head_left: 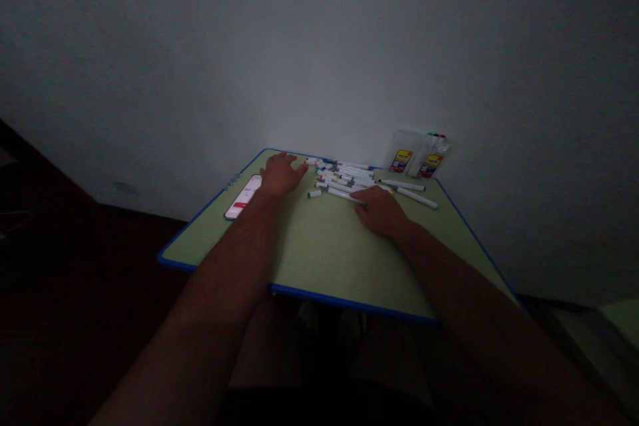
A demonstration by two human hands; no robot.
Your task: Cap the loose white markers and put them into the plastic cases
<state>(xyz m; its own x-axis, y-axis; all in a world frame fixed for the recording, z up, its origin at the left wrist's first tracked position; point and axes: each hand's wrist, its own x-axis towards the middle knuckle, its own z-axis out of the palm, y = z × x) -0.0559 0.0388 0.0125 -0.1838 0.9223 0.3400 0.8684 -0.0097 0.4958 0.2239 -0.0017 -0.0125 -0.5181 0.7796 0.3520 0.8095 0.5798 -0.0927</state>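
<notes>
A pile of several white marker pens (349, 180) with coloured caps lies at the far side of a pale green table (319, 253) with a blue rim. My left hand (280, 174) rests flat on the table, fingers stretched out, just left of the pile and right of a phone (243, 197). My right hand (380, 210) lies palm down with its fingertips touching the nearest pens. Neither hand holds anything that I can see.
Two clear marker packs (419, 154) with yellow labels stand against the white wall at the table's far right corner. Two loose pens (414, 194) lie right of the pile. The floor left of the table is dark. Another pale green surface (624, 319) shows at the right edge.
</notes>
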